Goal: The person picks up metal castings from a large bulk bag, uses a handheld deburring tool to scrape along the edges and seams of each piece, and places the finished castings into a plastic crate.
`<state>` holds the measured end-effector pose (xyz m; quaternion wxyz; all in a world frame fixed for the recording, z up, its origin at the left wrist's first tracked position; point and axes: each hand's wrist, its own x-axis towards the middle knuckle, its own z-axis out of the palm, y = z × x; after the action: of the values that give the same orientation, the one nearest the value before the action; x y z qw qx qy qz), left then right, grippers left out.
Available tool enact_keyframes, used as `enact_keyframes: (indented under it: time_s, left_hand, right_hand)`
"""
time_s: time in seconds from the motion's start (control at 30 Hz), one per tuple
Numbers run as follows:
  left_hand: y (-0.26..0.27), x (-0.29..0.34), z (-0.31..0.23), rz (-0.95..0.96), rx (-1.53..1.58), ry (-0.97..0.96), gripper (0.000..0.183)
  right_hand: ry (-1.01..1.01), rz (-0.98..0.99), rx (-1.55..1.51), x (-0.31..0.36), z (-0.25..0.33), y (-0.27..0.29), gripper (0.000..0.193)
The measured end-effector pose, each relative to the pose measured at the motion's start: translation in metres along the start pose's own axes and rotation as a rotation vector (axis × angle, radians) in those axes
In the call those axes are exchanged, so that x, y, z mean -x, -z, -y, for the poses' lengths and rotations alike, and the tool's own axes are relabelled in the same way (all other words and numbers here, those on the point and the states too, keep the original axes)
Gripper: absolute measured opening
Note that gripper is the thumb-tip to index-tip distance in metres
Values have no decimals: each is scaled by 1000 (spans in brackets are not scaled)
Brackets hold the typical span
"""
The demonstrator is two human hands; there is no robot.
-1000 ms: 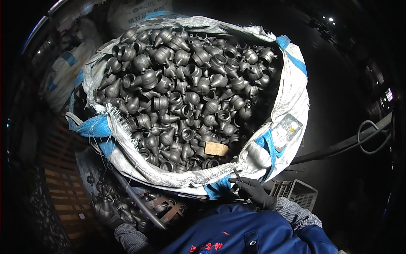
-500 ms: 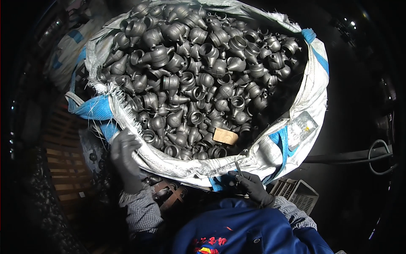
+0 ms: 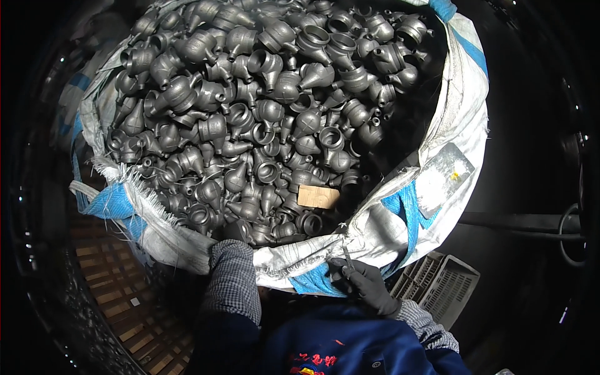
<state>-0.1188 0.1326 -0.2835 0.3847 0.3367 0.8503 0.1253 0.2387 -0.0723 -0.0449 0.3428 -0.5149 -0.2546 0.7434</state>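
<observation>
A big white woven bag with blue straps is heaped with dark grey cast metal parts shaped like small funnels. My left arm in a checked sleeve crosses the near rim, and my dark-gloved left hand lies among the parts at the near edge, its fingers mostly hidden. My right hand, also in a dark glove, grips the bag's near rim by a blue strap. A thin metal sliver shows above its fingers. A tan tag lies on the parts close to both hands.
A grey slatted plastic crate stands at the lower right beside the bag. Wooden pallet slats show at the lower left. Dark cables run along the right. The surroundings are dim.
My left hand has gone from outside the bag's rim up over it and into the parts. The view has dropped closer to the bag. My right hand stays on the rim.
</observation>
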Motion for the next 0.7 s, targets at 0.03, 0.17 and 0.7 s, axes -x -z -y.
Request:
enact_keyframes:
  time_s: [0.03,0.17,0.7]
  left_hand:
    - [-2,0,0,-13,-34,8,29]
    - [-12,-3,2,-48,-80,16,27]
    - [-20,-1,17,27,81,-39,23]
  right_hand:
    - [4,-2,-12,0,-3,1,35]
    - [-4,7,-41,3,6,0,36]
    - [-20,-124,59,49,12,12,38]
